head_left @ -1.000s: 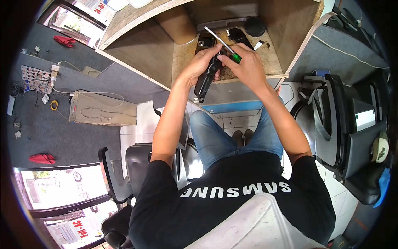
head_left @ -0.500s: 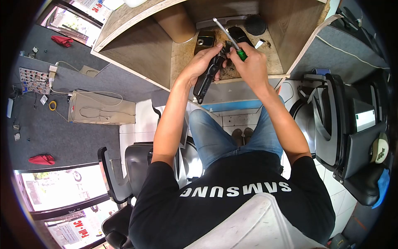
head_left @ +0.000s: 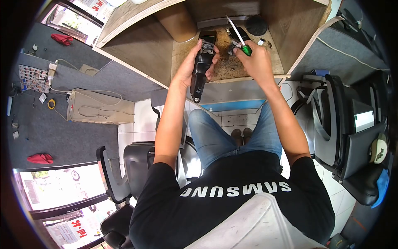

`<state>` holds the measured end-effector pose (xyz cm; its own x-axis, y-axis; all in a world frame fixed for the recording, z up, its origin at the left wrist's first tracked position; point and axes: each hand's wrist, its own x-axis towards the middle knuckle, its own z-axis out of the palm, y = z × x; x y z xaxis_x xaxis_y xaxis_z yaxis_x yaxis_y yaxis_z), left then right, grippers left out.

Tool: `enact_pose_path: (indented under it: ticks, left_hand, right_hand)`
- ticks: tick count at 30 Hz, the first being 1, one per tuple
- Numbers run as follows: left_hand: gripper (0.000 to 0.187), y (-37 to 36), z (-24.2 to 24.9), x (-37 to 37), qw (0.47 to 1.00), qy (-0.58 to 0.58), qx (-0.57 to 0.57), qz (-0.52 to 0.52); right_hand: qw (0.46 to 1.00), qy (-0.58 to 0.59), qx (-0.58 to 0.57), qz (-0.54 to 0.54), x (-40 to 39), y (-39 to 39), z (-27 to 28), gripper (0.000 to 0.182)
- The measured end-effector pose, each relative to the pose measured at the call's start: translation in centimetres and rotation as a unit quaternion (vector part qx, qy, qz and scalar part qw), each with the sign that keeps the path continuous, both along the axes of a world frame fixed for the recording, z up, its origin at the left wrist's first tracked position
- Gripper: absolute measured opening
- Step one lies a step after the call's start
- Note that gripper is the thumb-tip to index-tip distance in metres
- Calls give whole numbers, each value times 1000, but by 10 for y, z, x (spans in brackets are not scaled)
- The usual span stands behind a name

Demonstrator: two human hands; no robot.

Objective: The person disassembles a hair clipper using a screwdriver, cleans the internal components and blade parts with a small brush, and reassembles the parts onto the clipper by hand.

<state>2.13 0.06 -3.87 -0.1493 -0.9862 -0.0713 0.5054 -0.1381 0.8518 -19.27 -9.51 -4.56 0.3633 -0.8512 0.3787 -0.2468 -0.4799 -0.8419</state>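
Observation:
My left hand (head_left: 190, 62) is wrapped round a black hair clipper (head_left: 202, 68), whose head points away from me and shows a metallic end. The clipper's lower end hangs over the shelf's front edge. In my right hand (head_left: 259, 60) is a screwdriver (head_left: 246, 50) with a green handle, its metal shaft pointing up and away. A small dark metallic piece (head_left: 233, 47) appears at the right fingertips; whether it is pinched or lies on the shelf is hard to make out. The two hands are apart, above the wooden shelf (head_left: 226, 74), which is littered with dark hair-like bits.
Behind the hands lie a black boxy item (head_left: 208, 36), another black item (head_left: 239, 34) and a round dark mesh disc (head_left: 256, 25). A brown cylinder (head_left: 177, 23) stands at the shelf's left. Black salon chairs (head_left: 143, 166) flank me; a beige box (head_left: 99, 107) is at left.
My hands have drawn apart: the right moved slightly right with the screwdriver, away from the clipper. The clipper has turned in my left hand, and its head now shows a bare metallic end.

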Motion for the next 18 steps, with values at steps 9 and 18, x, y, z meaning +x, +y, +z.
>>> enact_pose_path:
  ticks: [9, 18]
  left_hand:
    - [61, 4, 3, -5, 1000, -19, 5, 21]
    - [61, 8, -3, -1, 999, 35, -16, 19]
  right_hand:
    - [996, 91, 15, 19, 3, 6, 15, 26]
    - [984, 170, -27, 35, 9, 1, 10, 26]
